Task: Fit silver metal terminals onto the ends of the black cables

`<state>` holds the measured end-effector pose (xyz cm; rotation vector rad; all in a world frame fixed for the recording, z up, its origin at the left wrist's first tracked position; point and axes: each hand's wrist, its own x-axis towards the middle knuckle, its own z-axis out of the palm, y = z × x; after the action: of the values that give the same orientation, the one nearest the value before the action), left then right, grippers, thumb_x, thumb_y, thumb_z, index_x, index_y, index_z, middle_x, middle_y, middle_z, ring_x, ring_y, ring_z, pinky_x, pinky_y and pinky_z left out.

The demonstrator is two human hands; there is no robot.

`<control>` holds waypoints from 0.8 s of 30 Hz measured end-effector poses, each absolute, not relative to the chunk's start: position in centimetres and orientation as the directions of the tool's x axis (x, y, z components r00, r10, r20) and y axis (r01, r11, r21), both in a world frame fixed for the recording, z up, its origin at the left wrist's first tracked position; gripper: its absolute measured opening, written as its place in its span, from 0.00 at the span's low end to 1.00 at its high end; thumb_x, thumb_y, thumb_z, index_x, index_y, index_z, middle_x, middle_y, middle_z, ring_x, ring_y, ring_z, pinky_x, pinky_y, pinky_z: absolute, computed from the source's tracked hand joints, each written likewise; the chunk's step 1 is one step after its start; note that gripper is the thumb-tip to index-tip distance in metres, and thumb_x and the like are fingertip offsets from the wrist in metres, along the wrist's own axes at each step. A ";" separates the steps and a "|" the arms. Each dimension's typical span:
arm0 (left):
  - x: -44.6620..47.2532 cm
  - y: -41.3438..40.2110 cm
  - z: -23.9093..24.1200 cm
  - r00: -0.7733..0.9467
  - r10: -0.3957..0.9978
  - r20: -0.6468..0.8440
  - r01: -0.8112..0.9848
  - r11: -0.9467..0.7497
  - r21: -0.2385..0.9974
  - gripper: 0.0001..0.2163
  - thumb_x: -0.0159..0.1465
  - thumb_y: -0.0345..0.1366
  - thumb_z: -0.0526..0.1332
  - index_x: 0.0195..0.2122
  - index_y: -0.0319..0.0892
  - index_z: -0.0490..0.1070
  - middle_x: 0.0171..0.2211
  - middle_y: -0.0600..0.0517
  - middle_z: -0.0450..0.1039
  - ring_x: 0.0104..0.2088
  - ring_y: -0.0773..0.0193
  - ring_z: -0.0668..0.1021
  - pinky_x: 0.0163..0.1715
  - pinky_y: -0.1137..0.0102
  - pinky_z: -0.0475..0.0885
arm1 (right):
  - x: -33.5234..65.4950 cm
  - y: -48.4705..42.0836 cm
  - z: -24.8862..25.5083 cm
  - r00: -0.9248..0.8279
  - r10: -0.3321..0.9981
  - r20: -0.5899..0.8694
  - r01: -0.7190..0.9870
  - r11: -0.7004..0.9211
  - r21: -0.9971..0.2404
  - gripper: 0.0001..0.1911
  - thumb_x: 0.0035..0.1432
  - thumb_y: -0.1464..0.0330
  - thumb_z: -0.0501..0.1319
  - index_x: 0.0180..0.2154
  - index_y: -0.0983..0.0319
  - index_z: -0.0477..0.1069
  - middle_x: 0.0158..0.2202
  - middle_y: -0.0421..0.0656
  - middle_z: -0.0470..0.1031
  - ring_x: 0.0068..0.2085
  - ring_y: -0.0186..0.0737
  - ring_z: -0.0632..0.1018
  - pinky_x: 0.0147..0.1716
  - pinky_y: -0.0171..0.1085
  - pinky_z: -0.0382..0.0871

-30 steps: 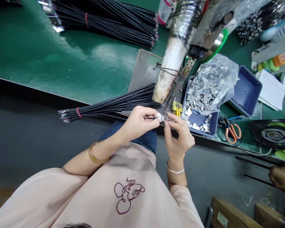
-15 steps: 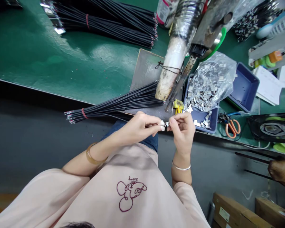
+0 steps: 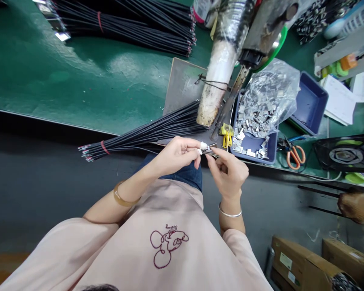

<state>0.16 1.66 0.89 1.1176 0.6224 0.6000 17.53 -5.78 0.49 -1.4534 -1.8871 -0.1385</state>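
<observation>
My left hand (image 3: pixel 182 155) is closed in a pinch, with white coverings on its thumb and fingertip. Between those tips is a small silvery metal piece (image 3: pixel 208 148). My right hand (image 3: pixel 229 169) meets it from the right, thumb and forefinger pressed together at a thin, dark-looking object too small to name. Both hands are just off the bench's front edge, over my lap. Behind the left hand lies a bundle of black cables (image 3: pixel 145 131) tied with a red band. Yellow-handled snips (image 3: pixel 227 139) rest just beyond the right hand.
A blue tray (image 3: pixel 271 151) at right holds loose metal clips and a clear bag (image 3: pixel 269 97) of them. A wrapped post (image 3: pixel 210 89) and metal bar overhang the grey plate (image 3: pixel 182 85). Orange-handled scissors (image 3: pixel 295 157), another blue tray (image 3: pixel 311 101) and more cable bundles (image 3: pixel 133 30) lie around.
Both hands have shifted slightly up and left in view. My right hand has turned, its thumb and forefinger now reaching further left toward the piece. The yellow snips show more fully.
</observation>
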 end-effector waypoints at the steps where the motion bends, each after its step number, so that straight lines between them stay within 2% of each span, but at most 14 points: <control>1: 0.1 1.8 0.9 0.695 0.699 -0.171 -0.117 0.344 0.932 0.08 0.61 0.30 0.59 0.36 0.33 0.77 0.19 0.54 0.72 0.15 0.77 0.60 0.15 0.78 0.52 | 17.5 -5.6 0.4 -0.148 0.779 0.609 0.875 0.390 -0.286 0.12 0.61 0.72 0.66 0.46 0.58 0.73 0.21 0.32 0.73 0.19 0.27 0.66 0.23 0.32 0.62; 3: -0.2 2.0 1.0 0.722 0.662 -0.201 -0.088 0.377 0.922 0.07 0.61 0.31 0.59 0.32 0.33 0.76 0.19 0.53 0.73 0.15 0.78 0.58 0.15 0.78 0.50 | 17.4 -5.1 0.2 -0.218 0.760 0.612 0.870 0.436 -0.232 0.08 0.62 0.73 0.65 0.44 0.59 0.74 0.25 0.35 0.78 0.21 0.28 0.69 0.25 0.33 0.63; 5: -0.4 2.1 1.1 0.753 0.620 -0.220 -0.055 0.393 0.918 0.07 0.61 0.30 0.58 0.29 0.33 0.74 0.19 0.52 0.73 0.15 0.79 0.57 0.15 0.77 0.48 | 17.3 -4.9 -0.1 -0.219 0.775 0.593 0.849 0.451 -0.276 0.05 0.64 0.72 0.62 0.42 0.59 0.74 0.28 0.37 0.80 0.23 0.28 0.72 0.27 0.33 0.64; 8: -0.5 2.2 1.2 0.777 0.587 -0.229 -0.025 0.393 0.919 0.07 0.61 0.29 0.58 0.28 0.34 0.73 0.18 0.53 0.72 0.15 0.79 0.57 0.15 0.78 0.48 | 17.2 -5.0 -0.4 -0.111 0.857 0.503 0.772 0.393 -0.499 0.03 0.66 0.70 0.60 0.38 0.59 0.73 0.27 0.35 0.77 0.22 0.27 0.70 0.25 0.31 0.63; 11: -0.3 2.0 1.1 0.755 0.626 -0.194 -0.050 0.351 0.935 0.04 0.60 0.27 0.58 0.30 0.35 0.73 0.18 0.54 0.72 0.17 0.78 0.62 0.17 0.79 0.54 | 17.2 -5.4 -0.4 0.104 0.936 0.337 0.602 0.210 -0.770 0.05 0.67 0.66 0.59 0.37 0.58 0.71 0.20 0.30 0.66 0.18 0.25 0.62 0.19 0.29 0.55; 13: 0.0 1.7 1.0 0.722 0.672 -0.162 -0.075 0.309 0.948 0.05 0.60 0.27 0.59 0.33 0.35 0.74 0.18 0.55 0.72 0.18 0.76 0.66 0.20 0.80 0.58 | 17.2 -5.7 -0.2 0.269 0.929 0.253 0.474 0.101 -0.875 0.08 0.67 0.62 0.58 0.36 0.58 0.69 0.19 0.29 0.61 0.17 0.25 0.59 0.17 0.29 0.52; 16: 0.3 1.3 0.7 0.668 0.735 -0.120 -0.078 0.229 0.970 0.04 0.60 0.27 0.59 0.33 0.36 0.74 0.19 0.55 0.72 0.20 0.75 0.70 0.24 0.78 0.65 | 17.1 -6.0 0.4 0.373 0.891 0.261 0.496 0.047 -0.867 0.10 0.65 0.60 0.60 0.34 0.59 0.70 0.18 0.29 0.59 0.18 0.25 0.59 0.18 0.29 0.52; 20: 0.5 0.8 0.6 0.625 0.776 -0.080 -0.010 0.111 0.994 0.04 0.60 0.28 0.59 0.31 0.36 0.73 0.19 0.55 0.70 0.21 0.72 0.70 0.25 0.76 0.65 | 16.5 -6.0 0.9 0.241 0.924 0.297 0.685 0.055 -0.726 0.06 0.62 0.64 0.63 0.34 0.60 0.72 0.18 0.28 0.56 0.18 0.24 0.58 0.20 0.29 0.53; 22: 0.6 0.6 0.6 0.615 0.787 -0.056 0.022 0.054 0.998 0.05 0.60 0.29 0.59 0.34 0.36 0.74 0.19 0.57 0.67 0.20 0.73 0.67 0.23 0.76 0.63 | 16.4 -5.8 0.9 0.205 0.948 0.244 0.659 0.051 -0.751 0.07 0.63 0.65 0.61 0.32 0.60 0.70 0.18 0.29 0.56 0.18 0.24 0.58 0.20 0.29 0.52; 24: 0.6 0.5 0.5 0.601 0.799 -0.034 0.029 0.021 0.999 0.06 0.60 0.30 0.60 0.34 0.36 0.76 0.18 0.58 0.61 0.19 0.74 0.63 0.22 0.76 0.58 | 16.7 -5.7 0.8 0.197 0.964 0.176 0.530 0.047 -0.847 0.10 0.64 0.63 0.59 0.31 0.60 0.68 0.18 0.29 0.56 0.18 0.25 0.58 0.18 0.29 0.51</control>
<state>0.62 0.51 0.48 1.4418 0.7505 0.6932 16.71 -5.69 0.81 -1.6031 -1.4503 0.6290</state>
